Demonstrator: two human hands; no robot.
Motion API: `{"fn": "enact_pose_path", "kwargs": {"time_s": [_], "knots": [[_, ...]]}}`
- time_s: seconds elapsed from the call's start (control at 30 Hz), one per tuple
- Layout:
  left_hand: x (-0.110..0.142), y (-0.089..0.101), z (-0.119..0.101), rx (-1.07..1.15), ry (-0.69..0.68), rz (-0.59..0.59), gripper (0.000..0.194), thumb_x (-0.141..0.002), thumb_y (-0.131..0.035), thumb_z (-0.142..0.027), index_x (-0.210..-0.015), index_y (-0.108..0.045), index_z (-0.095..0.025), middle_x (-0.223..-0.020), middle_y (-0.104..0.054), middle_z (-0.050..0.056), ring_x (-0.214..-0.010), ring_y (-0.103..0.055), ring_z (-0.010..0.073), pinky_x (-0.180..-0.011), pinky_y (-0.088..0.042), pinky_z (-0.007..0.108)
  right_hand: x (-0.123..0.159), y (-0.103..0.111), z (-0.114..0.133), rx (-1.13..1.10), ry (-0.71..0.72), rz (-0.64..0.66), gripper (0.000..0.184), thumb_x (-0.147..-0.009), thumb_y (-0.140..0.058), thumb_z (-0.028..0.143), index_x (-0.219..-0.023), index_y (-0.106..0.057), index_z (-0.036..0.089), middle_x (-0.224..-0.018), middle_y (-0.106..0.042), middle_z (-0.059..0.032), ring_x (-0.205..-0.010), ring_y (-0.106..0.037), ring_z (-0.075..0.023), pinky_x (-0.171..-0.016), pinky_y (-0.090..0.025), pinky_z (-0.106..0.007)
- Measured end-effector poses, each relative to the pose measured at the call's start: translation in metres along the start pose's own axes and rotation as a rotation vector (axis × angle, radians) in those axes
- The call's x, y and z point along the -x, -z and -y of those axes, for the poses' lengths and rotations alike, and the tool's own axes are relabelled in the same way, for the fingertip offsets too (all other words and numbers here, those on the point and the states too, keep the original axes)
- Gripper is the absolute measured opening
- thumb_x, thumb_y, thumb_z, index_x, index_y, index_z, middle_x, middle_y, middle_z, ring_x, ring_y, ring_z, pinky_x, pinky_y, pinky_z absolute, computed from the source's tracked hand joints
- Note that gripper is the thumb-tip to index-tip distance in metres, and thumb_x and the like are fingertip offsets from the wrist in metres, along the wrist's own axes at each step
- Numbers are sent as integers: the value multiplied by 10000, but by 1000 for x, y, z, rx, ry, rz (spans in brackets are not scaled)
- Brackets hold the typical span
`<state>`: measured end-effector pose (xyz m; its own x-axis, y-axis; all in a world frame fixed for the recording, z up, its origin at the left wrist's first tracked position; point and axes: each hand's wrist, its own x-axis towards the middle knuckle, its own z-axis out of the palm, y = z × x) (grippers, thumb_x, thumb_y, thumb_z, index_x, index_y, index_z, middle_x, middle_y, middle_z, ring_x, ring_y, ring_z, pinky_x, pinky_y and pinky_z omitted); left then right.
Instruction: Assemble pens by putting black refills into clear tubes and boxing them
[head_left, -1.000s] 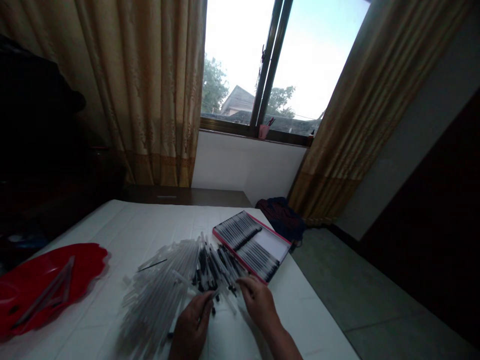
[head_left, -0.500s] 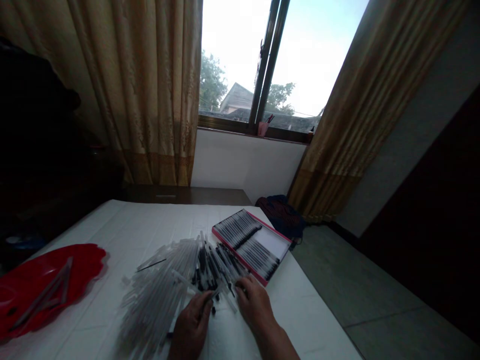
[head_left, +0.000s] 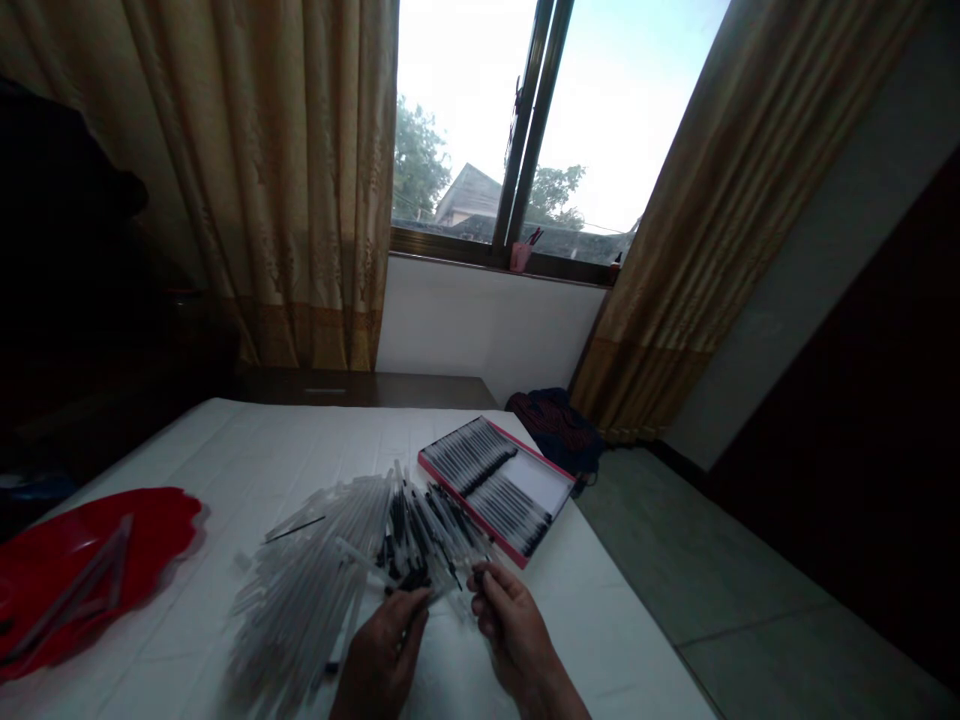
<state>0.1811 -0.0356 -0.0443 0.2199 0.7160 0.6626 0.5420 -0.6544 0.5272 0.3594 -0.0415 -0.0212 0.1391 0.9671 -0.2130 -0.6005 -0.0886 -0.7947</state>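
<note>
My left hand [head_left: 382, 645] is closed in a pinch at the near edge of the pile, holding what looks like a clear pen barrel; blur hides its full length. Close by on the right, my right hand [head_left: 510, 620] pinches a small dark pen part between thumb and fingers. Clear pen barrels [head_left: 300, 600] lie heaped to the left of my hands. Just beyond my fingers spread pens with black parts [head_left: 409, 525]. Behind them on the right, a red-edged box [head_left: 551, 485] holds two rows of black-ended pens [head_left: 510, 505], its white bottom partly showing.
A red scalloped tray [head_left: 169, 510] with clear strips in it sits at the left on the white-covered table [head_left: 615, 640]. Dark cloth [head_left: 555, 425] is bunched beyond the table's far right corner. Curtains [head_left: 307, 180] flank the window; a pink cup [head_left: 520, 256] stands on the sill.
The view has shifted slightly. My right hand has turned and lifted a little, with a dark part now showing at its fingertips. My left hand stays near the pile, still pinching.
</note>
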Motion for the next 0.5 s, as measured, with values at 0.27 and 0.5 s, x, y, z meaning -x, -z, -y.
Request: {"fn": "enact_pose_path", "kwargs": {"time_s": [0.27, 0.5], "knots": [[1, -1, 0, 14, 6, 35, 245, -936, -437, -362, -1043, -634, -261, -909, -745, 19, -842, -714, 140, -743, -562, 183, 1, -4, -3, -182, -123, -39, 434, -476, -908, 335, -766, -658, 131, -567, -617, 31, -406, -475, -8, -364, -301, -71], [-1, 2, -5, 47, 15, 64, 270, -943, -419, -371, -1054, -643, -270, -888, -736, 26, -807, -713, 139, -714, -562, 183, 3, -5, -5, -243, -187, 22, 396, -493, -910, 274, -776, -664, 147, -590, -639, 19, -437, -522, -21, -399, -362, -77]]}}
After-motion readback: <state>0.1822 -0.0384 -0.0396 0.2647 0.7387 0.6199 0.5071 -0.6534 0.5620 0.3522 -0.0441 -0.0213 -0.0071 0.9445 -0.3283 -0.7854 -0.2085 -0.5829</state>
